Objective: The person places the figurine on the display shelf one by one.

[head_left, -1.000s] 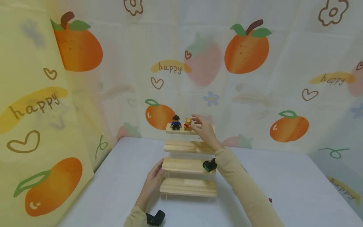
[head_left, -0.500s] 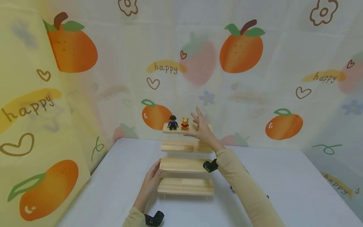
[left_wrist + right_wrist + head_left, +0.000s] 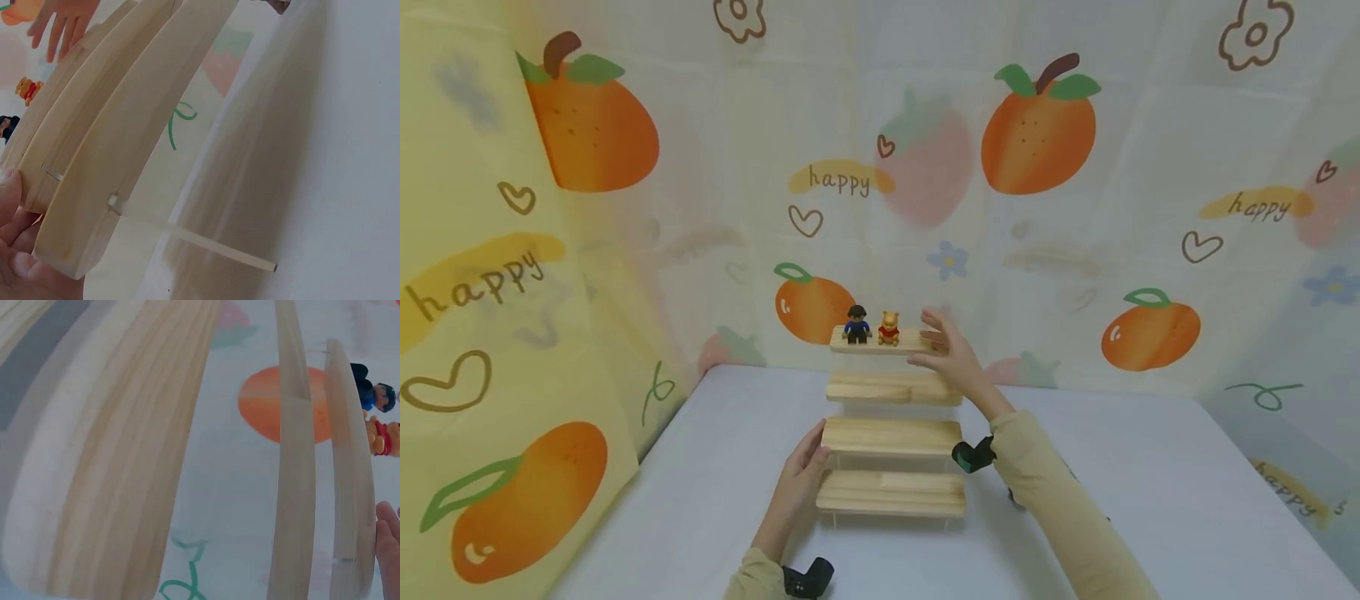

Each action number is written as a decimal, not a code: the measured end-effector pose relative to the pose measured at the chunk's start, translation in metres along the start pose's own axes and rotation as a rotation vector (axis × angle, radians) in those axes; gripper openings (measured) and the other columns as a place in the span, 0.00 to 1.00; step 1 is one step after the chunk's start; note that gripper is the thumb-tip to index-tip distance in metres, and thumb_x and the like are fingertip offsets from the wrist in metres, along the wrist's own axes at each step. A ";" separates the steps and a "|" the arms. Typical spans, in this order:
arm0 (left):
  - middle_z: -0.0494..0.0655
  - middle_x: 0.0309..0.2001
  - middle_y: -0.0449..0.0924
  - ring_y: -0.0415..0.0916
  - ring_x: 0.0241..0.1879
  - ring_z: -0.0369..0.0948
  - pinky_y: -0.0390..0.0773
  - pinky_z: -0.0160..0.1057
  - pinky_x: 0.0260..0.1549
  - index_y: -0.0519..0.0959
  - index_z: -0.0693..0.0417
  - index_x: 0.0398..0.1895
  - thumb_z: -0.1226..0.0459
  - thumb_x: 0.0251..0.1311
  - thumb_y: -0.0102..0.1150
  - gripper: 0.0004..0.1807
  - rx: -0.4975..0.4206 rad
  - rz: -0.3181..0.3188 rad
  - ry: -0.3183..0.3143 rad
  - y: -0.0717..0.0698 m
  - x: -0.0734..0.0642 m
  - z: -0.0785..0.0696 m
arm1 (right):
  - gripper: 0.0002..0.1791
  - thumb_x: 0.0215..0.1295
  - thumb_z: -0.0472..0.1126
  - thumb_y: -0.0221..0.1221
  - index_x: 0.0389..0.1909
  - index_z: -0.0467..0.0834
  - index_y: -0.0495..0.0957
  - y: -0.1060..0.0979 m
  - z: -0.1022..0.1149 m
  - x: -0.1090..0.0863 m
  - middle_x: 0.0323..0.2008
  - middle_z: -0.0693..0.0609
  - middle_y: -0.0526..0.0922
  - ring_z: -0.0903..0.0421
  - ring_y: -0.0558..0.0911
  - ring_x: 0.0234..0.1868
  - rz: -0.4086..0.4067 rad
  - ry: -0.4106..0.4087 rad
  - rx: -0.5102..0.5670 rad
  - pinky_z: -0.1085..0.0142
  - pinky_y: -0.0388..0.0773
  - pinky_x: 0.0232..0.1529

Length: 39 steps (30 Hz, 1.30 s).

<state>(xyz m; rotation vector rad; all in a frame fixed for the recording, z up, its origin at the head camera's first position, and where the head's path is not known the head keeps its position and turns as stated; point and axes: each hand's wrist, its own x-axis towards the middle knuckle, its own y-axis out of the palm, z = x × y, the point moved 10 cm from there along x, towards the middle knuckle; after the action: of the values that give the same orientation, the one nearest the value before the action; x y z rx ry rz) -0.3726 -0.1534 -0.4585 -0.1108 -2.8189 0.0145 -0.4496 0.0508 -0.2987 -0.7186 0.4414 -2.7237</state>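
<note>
Bear figurine (image 3: pixel 889 329): upright on the top board (image 3: pixel 912 340) of a four-tier wooden stand, just beside the dark-haired figure (image 3: pixel 857 325), also upright, the two apart. Work in hand, as judged: the right hand (image 3: pixel 953 352) attends to the board's right end while the left hand (image 3: pixel 803 462) steadies the stand.

Technique, judged: the small figures would probably tip if the board were jolted, so the right fingers should clear the bear sideways and avoid levering on the board's end. The left hold should be firm yet even, without dragging its tier down or outward.

Pose: right fingers extended and spread, thumb lower and pointing toward the stand; nothing seen gripped; contact with the board cannot be settled. Left fingers and thumb grip the left end of the third board (image 3: pixel 891 435), counted from the top.

Outward: lowest board (image 3: pixel 891 493) ungripped, its thin legs on the white bench (image 3: pixel 715 475). A small dark object (image 3: pixel 1015 500) shows beside the right sleeve (image 3: pixel 1052 483); unidentified.
</note>
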 end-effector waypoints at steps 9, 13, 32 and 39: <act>0.60 0.65 0.51 0.49 0.64 0.51 0.53 0.45 0.59 0.54 0.66 0.65 0.59 0.65 0.46 0.30 0.028 -0.012 -0.031 -0.006 -0.002 -0.002 | 0.31 0.56 0.24 0.56 0.61 0.28 0.57 -0.006 0.023 -0.023 0.60 0.33 0.60 0.37 0.62 0.58 0.025 -0.069 0.041 0.52 0.60 0.57; 0.61 0.65 0.51 0.49 0.63 0.51 0.53 0.43 0.58 0.54 0.67 0.65 0.61 0.65 0.46 0.29 0.019 0.008 -0.022 -0.006 -0.001 -0.002 | 0.27 0.57 0.24 0.54 0.58 0.26 0.60 -0.015 0.022 -0.035 0.58 0.33 0.63 0.40 0.63 0.58 -0.001 -0.106 0.015 0.55 0.61 0.58; 0.60 0.65 0.52 0.48 0.64 0.51 0.51 0.47 0.60 0.53 0.65 0.65 0.59 0.65 0.45 0.30 0.033 -0.001 -0.053 -0.002 -0.001 0.001 | 0.18 0.55 0.19 0.52 0.49 0.22 0.67 -0.056 0.017 -0.086 0.47 0.25 0.69 0.51 0.75 0.47 -0.163 -0.195 0.043 0.68 0.73 0.46; 0.60 0.65 0.51 0.48 0.64 0.51 0.51 0.47 0.59 0.53 0.65 0.65 0.58 0.65 0.45 0.31 0.022 -0.007 -0.068 0.000 -0.001 0.001 | 0.14 0.56 0.23 0.55 0.45 0.25 0.71 -0.064 0.006 -0.102 0.42 0.29 0.74 0.40 0.74 0.44 -0.204 -0.107 -0.027 0.70 0.74 0.43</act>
<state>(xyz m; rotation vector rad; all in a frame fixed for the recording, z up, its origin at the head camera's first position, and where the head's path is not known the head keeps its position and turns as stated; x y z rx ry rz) -0.3723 -0.1533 -0.4600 -0.0969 -2.8865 0.0486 -0.3735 0.1431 -0.3144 -0.9596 0.4003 -2.8532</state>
